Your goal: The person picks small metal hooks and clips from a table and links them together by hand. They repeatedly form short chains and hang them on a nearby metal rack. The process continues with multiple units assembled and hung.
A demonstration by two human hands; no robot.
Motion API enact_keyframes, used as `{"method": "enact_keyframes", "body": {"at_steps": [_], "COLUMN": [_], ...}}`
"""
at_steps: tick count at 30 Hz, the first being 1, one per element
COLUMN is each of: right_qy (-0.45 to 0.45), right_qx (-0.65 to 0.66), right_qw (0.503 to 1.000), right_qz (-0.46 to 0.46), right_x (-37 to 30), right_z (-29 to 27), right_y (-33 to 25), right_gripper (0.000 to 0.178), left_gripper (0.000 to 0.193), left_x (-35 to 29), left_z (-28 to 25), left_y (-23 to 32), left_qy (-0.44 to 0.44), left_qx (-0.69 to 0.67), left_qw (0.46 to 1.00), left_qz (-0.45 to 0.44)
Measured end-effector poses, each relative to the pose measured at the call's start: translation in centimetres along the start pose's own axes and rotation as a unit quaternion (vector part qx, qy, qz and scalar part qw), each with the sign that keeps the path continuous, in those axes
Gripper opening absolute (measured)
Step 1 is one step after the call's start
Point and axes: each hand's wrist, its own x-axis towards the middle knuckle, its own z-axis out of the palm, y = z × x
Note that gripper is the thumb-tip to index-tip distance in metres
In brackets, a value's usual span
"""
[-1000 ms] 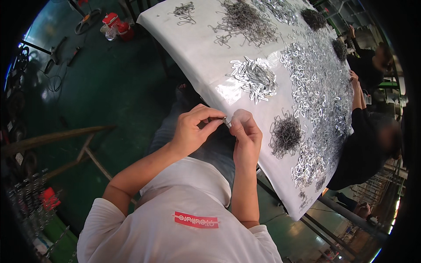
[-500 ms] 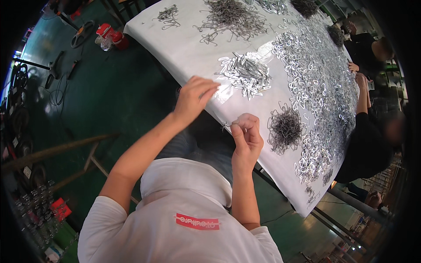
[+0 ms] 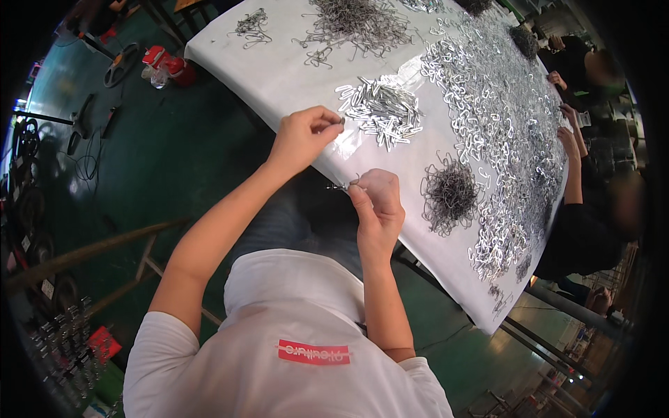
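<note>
My left hand [image 3: 304, 137] is over the table's near edge, beside a heap of shiny flat metal clips [image 3: 385, 113]. Its thumb and fingertips are pinched together, and a tiny dark bit shows at the tips, too small to name. To its right, my right hand [image 3: 380, 203] holds a thin wire hook [image 3: 338, 187] between thumb and forefinger, just off the table edge. Right of that hand lies a tangled mound of dark wire hooks [image 3: 451, 194].
A white-covered table [image 3: 425, 268] bears a broad spread of shiny S-shaped hooks [image 3: 502, 139] and a far pile of wire hooks [image 3: 355, 24]. Co-workers' hands [image 3: 570, 143] reach in along the right edge. Red containers [image 3: 169, 66] and scissors-like handles [image 3: 122, 64] stand off to the left.
The table scene has shifted slightly up and left in view. My left fingertips, blurred before, are now pinched by the clip heap. My right hand still pinches the wire hook.
</note>
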Motion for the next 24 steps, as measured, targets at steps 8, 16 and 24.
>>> {"method": "enact_keyframes", "body": {"at_steps": [8,16,24], "right_qy": [-0.017,-0.072,-0.172], "right_qx": [-0.027,-0.087,-0.231], "right_qw": [0.999,0.994,0.952], "right_qz": [-0.004,0.009,-0.101], "right_x": [0.4,1.6,19.0], "right_z": [1.5,1.7,7.3], "right_y": [0.0,1.0,4.6], "right_gripper": [0.008,0.012,0.015], "left_gripper": [0.014,0.012,0.013], "left_x": [-5.6,-5.9,-6.4], "left_z": [-2.5,-3.0,-4.0], "left_y": [5.3,3.4,1.4], "left_qy": [-0.058,-0.007,0.054], "left_qx": [-0.139,-0.082,-0.034], "left_qw": [0.986,0.996,0.994], "left_qz": [-0.068,0.046,0.093]}}
